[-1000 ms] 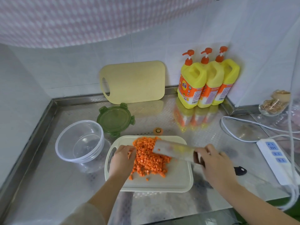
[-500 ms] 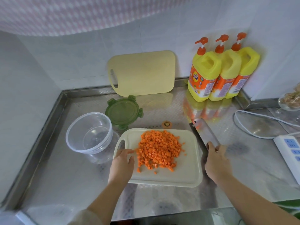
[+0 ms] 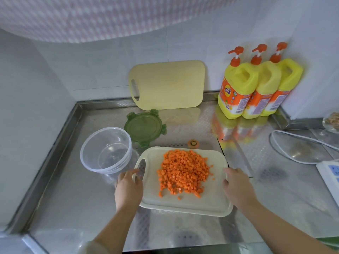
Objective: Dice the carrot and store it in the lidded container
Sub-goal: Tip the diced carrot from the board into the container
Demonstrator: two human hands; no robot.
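Both hands are on the cutting board [image 3: 183, 202]. Left hand [image 3: 128, 187] grips the left edge beside the handle hole, thumb on top. Right hand [image 3: 238, 187] grips the right edge, thumb over the rim. Can't tell if the board is lifted or flat on the steel surface [image 3: 73, 198].

Diced carrot [image 3: 184, 172] sits in one loose heap mid-board, with a few stray cubes on the near and right sides.

Clear round container [image 3: 88, 162] stands open and empty just left of the board, near the left hand. Knife [image 3: 236, 158] lies flat on the surface just right of the board, blade pointing away, near end hidden behind the right hand.

Carrot stub [image 3: 192, 143] lies just past the board's far edge. Green lid [image 3: 144, 127] lies flat just behind the container.

Far side: yellow board [image 3: 168, 85] leans on the tiled wall, and three yellow pump bottles [image 3: 256, 85] stand side by side in the right corner. White cable [image 3: 293, 138] and power strip [image 3: 330, 173] sit at the right, the strip cut off by the frame.
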